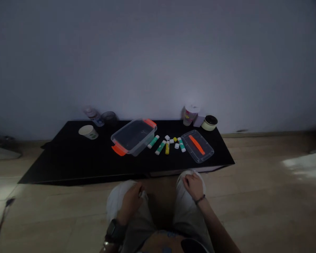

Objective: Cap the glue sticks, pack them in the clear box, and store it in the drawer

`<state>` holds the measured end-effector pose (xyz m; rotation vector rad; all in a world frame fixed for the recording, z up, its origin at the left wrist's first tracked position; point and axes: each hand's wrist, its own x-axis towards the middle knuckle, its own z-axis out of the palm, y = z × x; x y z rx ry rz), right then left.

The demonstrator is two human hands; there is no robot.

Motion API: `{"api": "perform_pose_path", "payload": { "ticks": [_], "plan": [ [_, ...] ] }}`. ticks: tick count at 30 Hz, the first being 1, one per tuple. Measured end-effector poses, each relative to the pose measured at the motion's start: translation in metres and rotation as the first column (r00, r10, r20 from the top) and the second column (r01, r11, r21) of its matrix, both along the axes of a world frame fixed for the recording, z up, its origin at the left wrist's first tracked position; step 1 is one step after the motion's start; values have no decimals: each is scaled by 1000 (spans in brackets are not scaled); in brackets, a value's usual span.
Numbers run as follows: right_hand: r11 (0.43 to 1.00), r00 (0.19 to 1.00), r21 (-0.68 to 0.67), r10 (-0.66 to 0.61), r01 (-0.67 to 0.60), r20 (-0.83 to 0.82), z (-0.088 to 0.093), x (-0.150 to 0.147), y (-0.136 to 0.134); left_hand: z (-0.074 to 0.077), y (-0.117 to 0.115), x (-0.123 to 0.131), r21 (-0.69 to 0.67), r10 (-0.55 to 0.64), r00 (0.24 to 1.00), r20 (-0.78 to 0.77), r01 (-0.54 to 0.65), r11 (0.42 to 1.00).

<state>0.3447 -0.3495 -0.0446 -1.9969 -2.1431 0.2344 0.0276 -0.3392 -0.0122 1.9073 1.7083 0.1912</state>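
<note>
My left hand [132, 199] rests on my left knee, its fingers curled in with nothing seen in them. On the right knee lies my right hand [194, 186], loosely closed and holding nothing visible. Beyond them, on a black table [94, 163], stands a clear container [134, 137] with orange clips. Right of it lie green tubes [160, 147], a yellow tube [167, 148], small white caps [176, 146] and a yellow cap [175, 139]. A clear lid [208, 150] with an orange handle lies flat beside them. Neither hand touches the table's objects.
At the back left are a paper cup [89, 132], a blurred bottle [94, 117] and a dark round container [109, 117]. A lidded cup [189, 115], a small pale box [199, 121] and a round tin [210, 123] stand at the back right, before a wall.
</note>
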Motion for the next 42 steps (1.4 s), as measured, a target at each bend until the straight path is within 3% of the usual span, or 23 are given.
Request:
{"api": "perform_pose_path", "payload": {
  "ticks": [2, 4, 6, 7, 9, 10, 11, 12, 14, 15, 16, 17, 19, 21, 23, 25, 27, 30, 34, 39, 41, 42],
  "plan": [
    [999, 999, -50, 18, -16, 38, 7, -7, 6, 10, 4, 12, -30, -40, 999, 36, 41, 999],
    [983, 995, -165, 91, -85, 34, 20, -12, 14, 27, 11, 23, -101, -156, 979, 129, 169, 980],
    [908, 969, -340, 239, -244, -56, 46, -16, 24, 49, 18, 28, -190, -292, 912, 287, 353, 916],
    [829, 931, -425, 329, -364, -156, 64, -16, 28, 61, 22, 27, -226, -329, 865, 379, 431, 874],
    [565, 761, -510, 467, -649, -451, 109, -16, 38, 86, 31, 21, -293, -295, 769, 567, 523, 800],
    [439, 631, -457, 458, -773, -627, 135, -14, 42, 98, 36, 15, -338, -236, 724, 649, 551, 763],
    [371, 507, -370, 404, -852, -762, 160, -11, 48, 111, 43, 10, -366, -157, 690, 706, 546, 753],
    [428, 448, -291, 331, -856, -830, 184, -8, 54, 123, 52, 4, -375, -71, 658, 750, 511, 774],
    [621, 431, -229, 197, -750, -880, 224, -1, 72, 148, 75, -2, -347, 138, 542, 829, 303, 888],
    [725, 429, -204, 137, -657, -893, 238, 3, 83, 160, 89, -2, -351, 255, 472, 844, 127, 928],
    [814, 406, -162, 97, -558, -909, 246, 5, 97, 170, 105, 1, -369, 348, 404, 846, -27, 929],
    [868, 378, -131, 68, -478, -923, 249, 7, 112, 179, 121, 5, -353, 351, 330, 876, -57, 934],
    [903, 268, -100, 18, -417, -963, 241, 7, 143, 185, 153, 16, -341, 333, 214, 919, 4, 940],
    [868, 159, -171, -108, -465, -981, 216, 5, 170, 175, 178, 27, -366, 347, 129, 929, 189, 911],
    [780, 136, -331, -307, -530, -942, 184, 2, 186, 150, 193, 31, -419, 413, 98, 905, 364, 832],
    [710, 123, -437, -449, -553, -885, 154, 0, 191, 120, 199, 30, -484, 493, 98, 864, 426, 764],
    [681, 90, -476, -520, -557, -849, 132, 1, 190, 96, 199, 26, -520, 545, 80, 835, 440, 732],
    [682, 20, -446, -535, -579, -844, 120, 4, 190, 82, 198, 21, -540, 580, 57, 812, 449, 712],
    [693, -28, -370, -490, -619, -871, 126, 10, 198, 93, 202, 25, -520, 577, 40, 816, 487, 701],
    [716, 26, -334, -404, -612, -914, 124, 14, 201, 98, 206, 29, -499, 549, 53, 834, 495, 711],
    [737, 130, -359, -350, -573, -928, 116, 12, 199, 89, 206, 30, -480, 501, 88, 861, 463, 745],
    [755, 226, -386, -313, -529, -922, 110, 10, 197, 83, 206, 31, -472, 457, 140, 878, 412, 780]
  ]
}}
